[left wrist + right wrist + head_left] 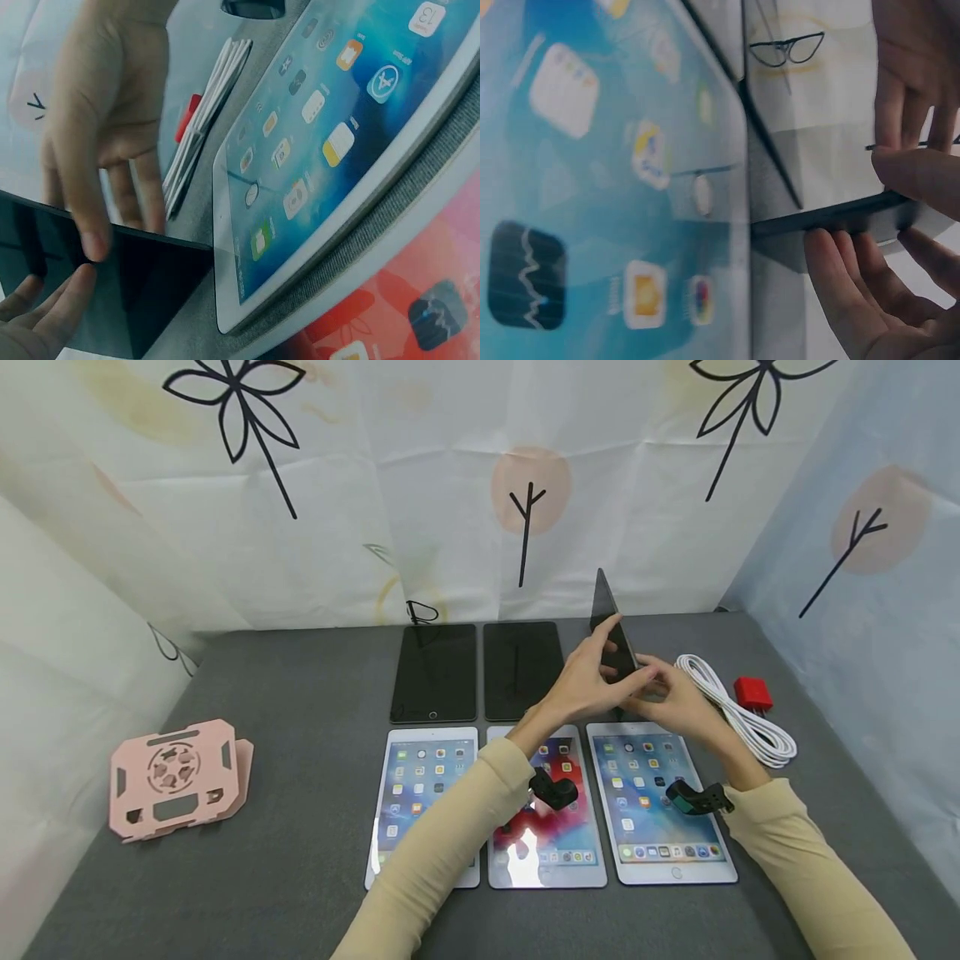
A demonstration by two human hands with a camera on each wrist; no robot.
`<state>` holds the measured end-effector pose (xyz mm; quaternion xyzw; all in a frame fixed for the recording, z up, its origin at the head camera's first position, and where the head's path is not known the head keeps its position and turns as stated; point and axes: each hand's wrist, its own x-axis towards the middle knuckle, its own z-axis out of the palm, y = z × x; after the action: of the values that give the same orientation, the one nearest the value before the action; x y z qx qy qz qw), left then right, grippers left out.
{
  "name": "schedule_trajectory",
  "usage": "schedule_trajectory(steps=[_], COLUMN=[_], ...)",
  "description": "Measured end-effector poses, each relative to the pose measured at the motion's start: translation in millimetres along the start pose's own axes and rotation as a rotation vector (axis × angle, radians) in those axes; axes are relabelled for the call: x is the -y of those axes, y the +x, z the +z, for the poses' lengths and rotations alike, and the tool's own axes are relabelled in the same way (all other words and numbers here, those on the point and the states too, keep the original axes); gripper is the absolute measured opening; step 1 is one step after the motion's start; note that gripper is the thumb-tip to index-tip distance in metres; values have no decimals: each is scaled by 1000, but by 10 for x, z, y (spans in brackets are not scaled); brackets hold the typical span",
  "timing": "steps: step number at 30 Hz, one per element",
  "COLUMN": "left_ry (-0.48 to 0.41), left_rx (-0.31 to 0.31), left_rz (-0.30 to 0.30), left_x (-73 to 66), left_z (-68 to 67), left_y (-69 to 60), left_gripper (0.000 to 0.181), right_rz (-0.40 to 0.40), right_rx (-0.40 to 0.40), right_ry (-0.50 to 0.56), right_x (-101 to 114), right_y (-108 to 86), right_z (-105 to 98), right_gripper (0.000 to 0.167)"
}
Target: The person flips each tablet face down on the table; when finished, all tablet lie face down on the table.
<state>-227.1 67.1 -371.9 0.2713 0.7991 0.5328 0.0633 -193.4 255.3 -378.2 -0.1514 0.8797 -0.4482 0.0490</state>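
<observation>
A dark tablet [617, 643] is held on edge, tilted upright, behind the right-hand lit white tablet [660, 802]. My left hand [588, 681] grips its left face and near edge, the thumb reaching toward the right hand. At its lower near corner my right hand [678, 697] pinches the edge between thumb and fingers. In the left wrist view the right hand [112, 120] has its thumb on the top edge of the dark tablet [127, 292]. In the right wrist view fingers of both hands lie along the thin dark tablet [840, 217].
Two dark tablets [435, 677] [521, 664] lie side by side at the back. Two more lit white tablets [423, 777] [551, 872] lie in the front row. A coiled white cable [757, 735] and a red plug [753, 693] are at right, pink stands [176, 777] at left.
</observation>
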Motion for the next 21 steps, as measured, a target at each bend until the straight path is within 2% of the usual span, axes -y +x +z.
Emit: schedule_trajectory(steps=[4, 8, 14, 21], left_ry=[-3, -13, -12, -4], left_rx=[-8, -7, -6, 8], left_rz=[6, 18, 21, 6], left_x=[32, 56, 75, 88], left_z=[-23, -45, -60, -93], left_y=[-1, 0, 10, -5], left_gripper=[86, 87, 88, 88], right_rz=[29, 76, 109, 117], right_rx=[54, 89, 101, 110], right_ry=[-33, -66, -123, -128], right_x=[-112, -185, -212, -220], right_y=[12, 27, 51, 60], right_z=[48, 82, 103, 106], right_gripper=[56, 56, 58, 58])
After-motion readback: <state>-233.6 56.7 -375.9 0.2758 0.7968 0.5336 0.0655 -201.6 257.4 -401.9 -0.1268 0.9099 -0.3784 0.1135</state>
